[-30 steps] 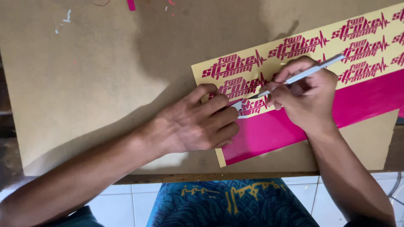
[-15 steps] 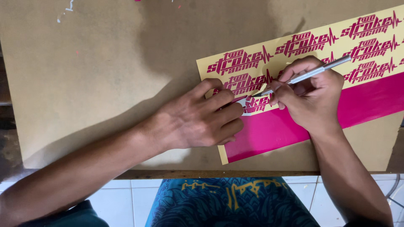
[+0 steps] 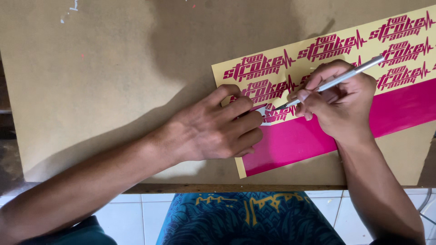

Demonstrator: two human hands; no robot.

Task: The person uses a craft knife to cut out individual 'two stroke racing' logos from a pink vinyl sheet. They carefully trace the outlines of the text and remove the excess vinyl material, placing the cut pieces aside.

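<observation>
A: Head view. Brown board worktop (image 3: 91, 81) fills most of the frame, front edge along the bottom, white floor tiles below it.

B: What's on it?

A: Vinyl sheet (image 3: 318, 140) at right of centre, running off the right edge. Pale yellow backing with rows of magenta cut lettering up top, solid magenta band along its lower part.

B: Hands?

A: Left hand (image 3: 213, 129) at centre frame, flat on the sheet's left end, fingers curled, fingertips pressing beside a small lifted sliver of vinyl (image 3: 262, 110). Nothing held in that grip. Right hand (image 3: 340, 106) just right of it, grip closed pen-style on a slim silver craft knife (image 3: 331, 81).

B: Knife position?

A: Handle angles up toward the upper right. Tip points down-left, at the lettering where yellow meets magenta, just beside the left fingertips. Can't tell if the blade touches.
</observation>
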